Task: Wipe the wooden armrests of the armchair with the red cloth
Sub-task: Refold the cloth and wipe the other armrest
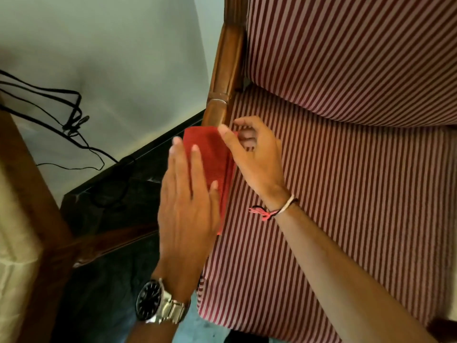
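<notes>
A folded red cloth [213,158] lies draped over the front part of the armchair's left wooden armrest [226,68], which runs up and away beside the red-and-white striped cushions [346,194]. My left hand [188,196], with a metal watch on its wrist, lies flat on the cloth with the fingers spread. My right hand [254,157], with a thread band on its wrist, pinches the cloth's upper right edge between thumb and fingers. The armrest under the cloth is hidden.
A pale wall [111,58] stands to the left with black cables [66,112] hanging along it. A dark floor [111,199] lies below. Another wooden furniture frame [27,181] crosses the left edge, with a cream cushion [14,243] beside it.
</notes>
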A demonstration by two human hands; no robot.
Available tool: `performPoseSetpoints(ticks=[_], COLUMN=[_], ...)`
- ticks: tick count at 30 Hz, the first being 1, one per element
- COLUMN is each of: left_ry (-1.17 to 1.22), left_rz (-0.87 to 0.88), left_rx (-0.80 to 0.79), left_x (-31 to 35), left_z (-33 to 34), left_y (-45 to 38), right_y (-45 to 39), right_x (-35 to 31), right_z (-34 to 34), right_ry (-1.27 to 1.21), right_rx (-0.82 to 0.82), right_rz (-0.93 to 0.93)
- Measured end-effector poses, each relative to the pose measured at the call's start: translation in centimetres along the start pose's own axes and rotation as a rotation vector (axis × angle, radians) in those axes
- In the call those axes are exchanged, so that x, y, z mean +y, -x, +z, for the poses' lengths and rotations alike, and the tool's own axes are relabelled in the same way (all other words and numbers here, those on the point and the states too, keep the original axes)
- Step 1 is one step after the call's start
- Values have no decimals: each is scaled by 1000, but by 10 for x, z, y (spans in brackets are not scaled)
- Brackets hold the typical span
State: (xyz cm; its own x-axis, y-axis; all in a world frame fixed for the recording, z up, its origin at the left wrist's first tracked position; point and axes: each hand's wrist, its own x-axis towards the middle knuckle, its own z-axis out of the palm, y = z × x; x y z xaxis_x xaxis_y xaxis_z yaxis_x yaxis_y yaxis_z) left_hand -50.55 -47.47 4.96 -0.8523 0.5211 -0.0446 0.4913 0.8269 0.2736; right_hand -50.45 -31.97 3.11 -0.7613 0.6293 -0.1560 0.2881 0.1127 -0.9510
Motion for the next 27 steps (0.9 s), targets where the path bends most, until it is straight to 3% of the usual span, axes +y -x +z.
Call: performPoseSetpoints(ticks=[2,5,7,9,19,27], left_ry=[-41,-148,-208,-231,-144,-208], left_rz=[131,217,240,261,252,306], left_rx=[-67,-127,-102,-70,-21,-105], left_x=[4,-1,-6,-9,9,-22], left_z=[9,23,29,36,37,37], left_y=[-12,-20,-19,-19,-91,6], right_y=[11,37,56,69,68,67], right_x=[18,74,118,159,211,216], right_z=[-13,-42,-61,-76,-81,-80], right_ry=[142,616,967,1161,1274,1266], right_rx=[77,141,-3,-155,-121,-115], right_rz=[-43,-147,-101,-73,-168,-172])
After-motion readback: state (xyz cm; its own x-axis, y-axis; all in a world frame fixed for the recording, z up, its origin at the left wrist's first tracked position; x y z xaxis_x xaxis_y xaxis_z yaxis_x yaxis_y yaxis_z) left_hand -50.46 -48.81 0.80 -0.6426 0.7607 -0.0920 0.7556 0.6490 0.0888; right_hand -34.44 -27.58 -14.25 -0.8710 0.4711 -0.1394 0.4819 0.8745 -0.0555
